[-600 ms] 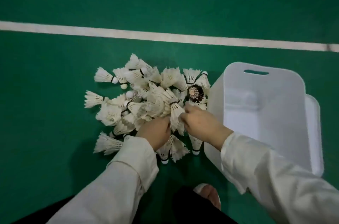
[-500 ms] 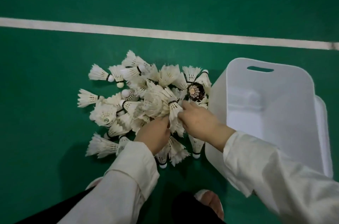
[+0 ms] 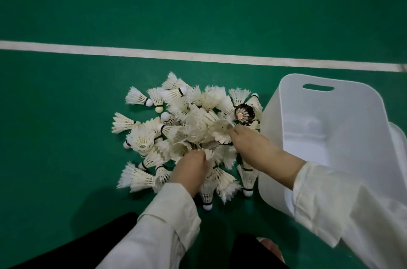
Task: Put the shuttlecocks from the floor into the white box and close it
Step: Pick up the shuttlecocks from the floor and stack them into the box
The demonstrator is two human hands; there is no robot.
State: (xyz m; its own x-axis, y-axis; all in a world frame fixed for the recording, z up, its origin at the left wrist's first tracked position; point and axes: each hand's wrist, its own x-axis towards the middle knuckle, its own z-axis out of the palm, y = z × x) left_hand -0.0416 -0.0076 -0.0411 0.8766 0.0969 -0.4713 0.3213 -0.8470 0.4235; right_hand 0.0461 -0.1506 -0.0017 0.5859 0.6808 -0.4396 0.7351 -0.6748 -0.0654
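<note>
A heap of several white feather shuttlecocks (image 3: pixel 176 127) lies on the green floor, with one dark shuttlecock (image 3: pixel 244 114) at its right edge. The white box (image 3: pixel 326 114) stands open just right of the heap, nothing visible inside it. My left hand (image 3: pixel 191 169) is dug into the near side of the pile, fingers closed around shuttlecocks. My right hand (image 3: pixel 253 147) pinches a white shuttlecock (image 3: pixel 221 133) near the pile's middle, beside the box wall.
A white court line (image 3: pixel 132 52) crosses the green floor beyond the pile. The box lid (image 3: pixel 399 147) shows behind the box at the right edge. My dark trousers and a foot (image 3: pixel 271 249) are at the bottom.
The camera has tilted so pile and box sit lower in view. My right hand has shifted slightly up into the pile; my left hand stays buried in the shuttlecocks.
</note>
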